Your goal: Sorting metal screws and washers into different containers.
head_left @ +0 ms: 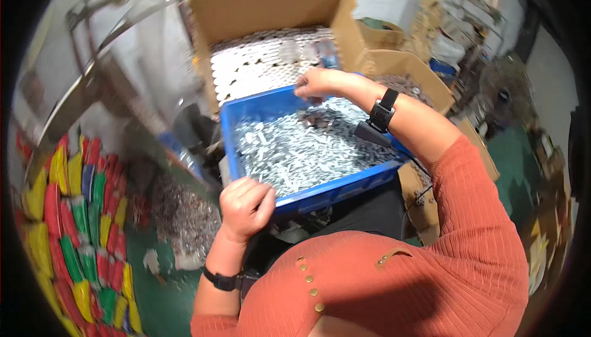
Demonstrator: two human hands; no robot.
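A blue plastic bin (320, 196) stands in front of me, filled with many small silvery metal pieces (295, 152). My right hand (313, 84) hangs over the bin's far edge, its fingers curled downward and close together. Whatever they may hold is too blurred to make out. At the near left corner of the bin, my left hand (246, 208) is closed like a fist, and its palm side is hidden. Behind the bin, an opened cardboard box (277, 6) holds rows of packed white round pieces (252, 60), with a blurred blue and dark item (327, 54) at its right side.
Metal machine framework (132, 97) rises at the left. Red, yellow and green bundles (80, 232) are stacked at the far left, beside a heap of small pieces (184, 214). More cardboard boxes (406, 66) stand at the right, with a floor fan (508, 94) beyond.
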